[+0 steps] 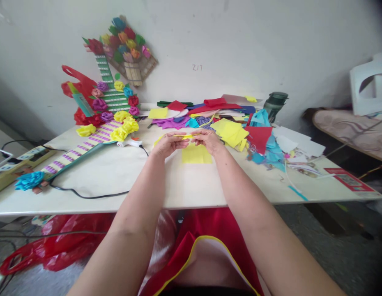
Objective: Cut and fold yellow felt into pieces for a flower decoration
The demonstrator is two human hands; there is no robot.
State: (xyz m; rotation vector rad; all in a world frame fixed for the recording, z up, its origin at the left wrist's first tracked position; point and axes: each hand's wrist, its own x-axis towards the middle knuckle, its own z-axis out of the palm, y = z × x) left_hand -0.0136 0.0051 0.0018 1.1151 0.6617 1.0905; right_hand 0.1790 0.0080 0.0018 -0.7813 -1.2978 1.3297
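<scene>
My left hand (169, 144) and my right hand (207, 142) meet over the middle of the white table (117, 181). Both pinch a narrow folded strip of yellow paper (185, 135) stretched between their fingertips. A flat yellow paper square (195, 156) lies on the table just under the hands. A white glue gun (129, 143) rests to the left of my left hand, its black cord (86, 194) looping across the table.
A pile of coloured paper sheets (222, 117) fills the back right of the table. Paper flowers on a long striped board (86, 144) lie at the left. A dark green bottle (274, 105) stands by the wall. A power strip (21, 158) sits far left.
</scene>
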